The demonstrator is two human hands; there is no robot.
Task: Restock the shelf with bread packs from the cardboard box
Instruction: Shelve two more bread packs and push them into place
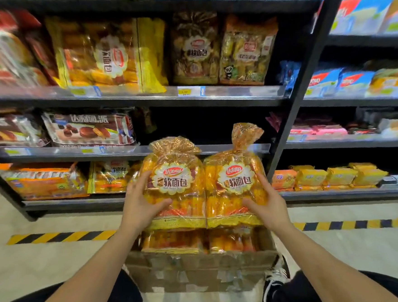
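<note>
1. The left hand (141,205) grips the left bread pack (174,176) low on its outer edge, with the thumb laid across the front film and the fingers reaching up the side. The right hand (266,204) holds the right bread pack (236,174) in the mirrored way, on its own outer edge.
2. The two packs are held side by side, touching along their inner edges. They hang just above the open cardboard box (201,266) and in front of the lower shelves.
3. Each pack looks light and soft: small wrapped rolls inside thin glossy film. The film is probably slippery and crinkly, and the bread would squash under a hard squeeze. A broad, gentle hold on the lower body, as here, seems safer than the gathered neck, which could let the pack swing.
4. Both packs stand upright with the long axis vertical, the gathered top up, the flat sealed base down, and the printed label facing the person. The right pack's neck rises higher and leans slightly right.
5. More packs (173,242) lie flat in the box beneath.
6. Behind the raised packs, the middle shelf (216,149) shows a dark gap, which is a likely place for them.
</note>
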